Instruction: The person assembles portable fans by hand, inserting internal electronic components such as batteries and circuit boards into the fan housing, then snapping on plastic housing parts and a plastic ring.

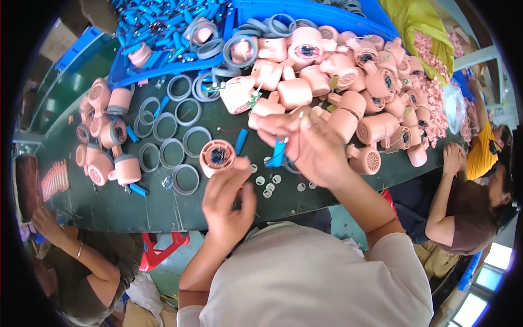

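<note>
Left hand: at the near edge of the table (163,211), the left hand (226,204) has its fingers loosely curled and its thumb apart; the fingertips meet the handle of a pink housing, but I cannot tell whether they grip it.
Right hand: the right hand (321,150), somewhat blurred, has its fingers drawn together and appears to hold a blue cell (278,153), which hangs below the fingers.
Pink housing: the pink housing (207,164) is just beyond the left hand, toward the table's near edge, open face up, with a dark circuit part (219,156) inside and no grey ring visible around it.
Loose rings: grey rings (187,192) are spread left of the pink housing, some overlapping.
White discs: small white discs (260,180) lie between the hands, near the table's near edge.
Further along, by my judgement: the left group of housings (98,168), toward the table's left end, where several wear grey rings.
Left to do, as it seems: the pink housing in work lacks a ring, and a large pile of housings (295,93) fills the table's far right part, most showing no ring.
Supplies: a blue bin (163,75) at the far left corner is heaped with more cells; small pink pieces (436,117) gather toward the right end.
</note>
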Demonstrator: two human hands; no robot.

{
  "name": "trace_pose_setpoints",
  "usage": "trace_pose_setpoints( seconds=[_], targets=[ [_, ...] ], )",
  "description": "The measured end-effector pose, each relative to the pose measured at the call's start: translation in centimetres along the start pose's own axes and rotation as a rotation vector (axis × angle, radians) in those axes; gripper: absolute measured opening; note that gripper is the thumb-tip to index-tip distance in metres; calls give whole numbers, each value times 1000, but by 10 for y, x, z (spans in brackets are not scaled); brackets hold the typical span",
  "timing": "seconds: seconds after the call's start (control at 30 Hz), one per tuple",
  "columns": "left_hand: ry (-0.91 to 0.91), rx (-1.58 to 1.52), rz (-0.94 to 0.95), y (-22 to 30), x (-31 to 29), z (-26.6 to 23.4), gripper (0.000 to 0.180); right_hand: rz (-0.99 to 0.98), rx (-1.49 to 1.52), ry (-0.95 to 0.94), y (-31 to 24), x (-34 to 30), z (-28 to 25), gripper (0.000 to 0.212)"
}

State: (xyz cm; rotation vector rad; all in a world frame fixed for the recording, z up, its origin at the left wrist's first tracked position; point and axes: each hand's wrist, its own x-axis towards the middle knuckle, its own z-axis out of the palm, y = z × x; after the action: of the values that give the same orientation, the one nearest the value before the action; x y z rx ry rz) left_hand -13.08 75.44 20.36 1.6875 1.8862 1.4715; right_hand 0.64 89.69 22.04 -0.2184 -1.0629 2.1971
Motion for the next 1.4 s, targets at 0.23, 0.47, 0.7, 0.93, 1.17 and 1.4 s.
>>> trace_pose_setpoints(
  seconds=[0.23,0.47,0.7,0.93,1.17,1.4],
  targets=[
    [108,-91,-140,6,11,21,19,34,-59,14,30,-9,12,28],
    [47,-203,-255,4,12,19,11,-13,-475,-15,45,-13,14,24],
    [156,49,-30,-7,-4,-11,52,-416,-552,158,-17,-39,-11,20],
    [309,-47,-349,-25,-39,0,49,-195,-1094,-12,4,-23,13,14],
    [185,258,-366,-19,-24,-1,35,-142,-1140,-155,50,2,22,10],
    [260,-261,-330,-22,-39,-11,16,-382,-1254,-293,50,6,18,16]
  ],
)
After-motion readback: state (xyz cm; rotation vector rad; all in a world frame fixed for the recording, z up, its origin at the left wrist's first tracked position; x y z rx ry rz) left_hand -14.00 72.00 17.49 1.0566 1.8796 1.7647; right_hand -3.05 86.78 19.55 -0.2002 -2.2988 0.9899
